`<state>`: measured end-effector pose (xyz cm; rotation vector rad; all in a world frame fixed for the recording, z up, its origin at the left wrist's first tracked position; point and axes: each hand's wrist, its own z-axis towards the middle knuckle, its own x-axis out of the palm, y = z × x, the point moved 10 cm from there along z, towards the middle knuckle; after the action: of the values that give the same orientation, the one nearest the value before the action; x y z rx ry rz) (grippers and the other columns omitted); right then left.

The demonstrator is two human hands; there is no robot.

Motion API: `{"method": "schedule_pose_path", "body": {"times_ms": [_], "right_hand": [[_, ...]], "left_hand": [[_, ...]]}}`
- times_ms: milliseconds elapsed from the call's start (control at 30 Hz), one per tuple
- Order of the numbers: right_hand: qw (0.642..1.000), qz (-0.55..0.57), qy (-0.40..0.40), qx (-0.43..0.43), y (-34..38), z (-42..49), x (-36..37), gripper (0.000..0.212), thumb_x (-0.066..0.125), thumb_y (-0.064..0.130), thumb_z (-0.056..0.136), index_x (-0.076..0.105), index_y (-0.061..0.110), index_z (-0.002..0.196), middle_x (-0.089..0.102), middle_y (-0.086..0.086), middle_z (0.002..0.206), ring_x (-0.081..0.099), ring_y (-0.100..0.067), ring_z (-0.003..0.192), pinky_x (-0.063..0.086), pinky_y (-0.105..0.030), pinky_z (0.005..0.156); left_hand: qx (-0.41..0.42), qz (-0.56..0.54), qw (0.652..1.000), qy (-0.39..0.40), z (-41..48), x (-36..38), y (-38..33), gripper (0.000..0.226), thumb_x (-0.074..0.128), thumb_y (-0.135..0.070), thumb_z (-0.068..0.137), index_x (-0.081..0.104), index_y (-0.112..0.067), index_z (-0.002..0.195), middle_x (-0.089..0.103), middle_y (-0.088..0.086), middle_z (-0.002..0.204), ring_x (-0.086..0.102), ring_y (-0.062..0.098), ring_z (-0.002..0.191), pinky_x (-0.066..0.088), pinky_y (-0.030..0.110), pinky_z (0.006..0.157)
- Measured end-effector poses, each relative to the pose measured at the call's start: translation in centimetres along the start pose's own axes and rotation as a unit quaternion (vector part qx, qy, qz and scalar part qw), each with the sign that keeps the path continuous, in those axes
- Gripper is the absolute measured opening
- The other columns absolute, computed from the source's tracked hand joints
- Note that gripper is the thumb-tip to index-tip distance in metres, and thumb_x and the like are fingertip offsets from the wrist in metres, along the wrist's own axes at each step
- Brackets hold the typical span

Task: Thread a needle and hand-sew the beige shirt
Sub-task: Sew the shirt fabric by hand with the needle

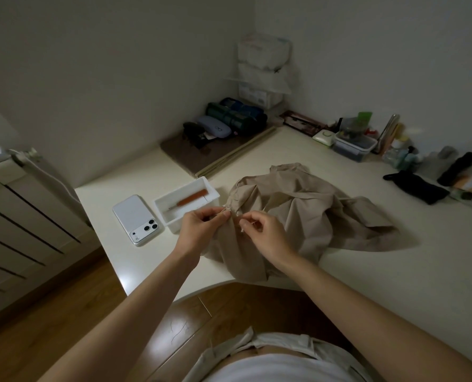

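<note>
Beige shirt [298,210] overhanging desk [353,271] edge, hands [199,228] [265,234] pinching it

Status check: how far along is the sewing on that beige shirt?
Done: beige shirt lies bunched on the table. In hand: left hand and right hand both pinch one raised fold, pale thread showing between them; the needle is too small to make out. Left: no finished seam shows, so most stitching probably remains.

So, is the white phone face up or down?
Face down: the white rectangular phone shows its rear camera lenses.
</note>
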<state>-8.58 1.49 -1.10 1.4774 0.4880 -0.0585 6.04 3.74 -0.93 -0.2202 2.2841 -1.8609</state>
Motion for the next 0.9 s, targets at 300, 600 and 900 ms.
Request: {"method": "schedule_pose_path", "body": {"times_ms": [300, 600, 900], "right_hand": [[0.993, -0.099, 0.02, -0.06, 1.7, 0.0, 0.3, 0.02, 0.046, 0.012, 0.099, 0.064, 0.009, 0.108, 0.062, 0.004, 0.086, 0.06, -0.006, 0.078, 0.049, -0.012, 0.071], [0.995, -0.086, -0.011, -0.046, 1.6, 0.8, -0.4, 0.009, 0.055, 0.014, 0.095, 0.06, 0.007, 0.093, 0.064, -0.001, 0.083, 0.061, -0.008, 0.076, 0.047, -0.011, 0.067], [0.999, -0.002, -0.005, -0.035, 2.4, 0.5, -0.5, 0.006, 0.059, 0.011, 0.091, 0.061, 0.011, 0.097, 0.061, 0.007, 0.082, 0.058, 0.004, 0.069, 0.046, -0.006, 0.062]], "left_hand": [[0.013, 0.009, 1.0, 0.008, -0.8, 0.5, -0.3, 0.012, 0.068, -0.015, 0.084, 0.075, -0.007, 0.09, 0.072, 0.014, 0.088, 0.067, 0.022, 0.084, 0.056, 0.031, 0.076], [0.043, 0.029, 0.999, -0.011, -1.1, 0.2, -1.0, 0.008, 0.068, -0.018, 0.085, 0.075, -0.021, 0.083, 0.072, 0.003, 0.081, 0.064, 0.008, 0.072, 0.051, 0.018, 0.062], [0.055, 0.045, 0.997, -0.006, -1.2, 0.7, -1.0, 0.009, 0.067, -0.015, 0.087, 0.074, -0.016, 0.083, 0.07, -0.003, 0.071, 0.061, 0.0, 0.062, 0.048, 0.013, 0.055]]}}
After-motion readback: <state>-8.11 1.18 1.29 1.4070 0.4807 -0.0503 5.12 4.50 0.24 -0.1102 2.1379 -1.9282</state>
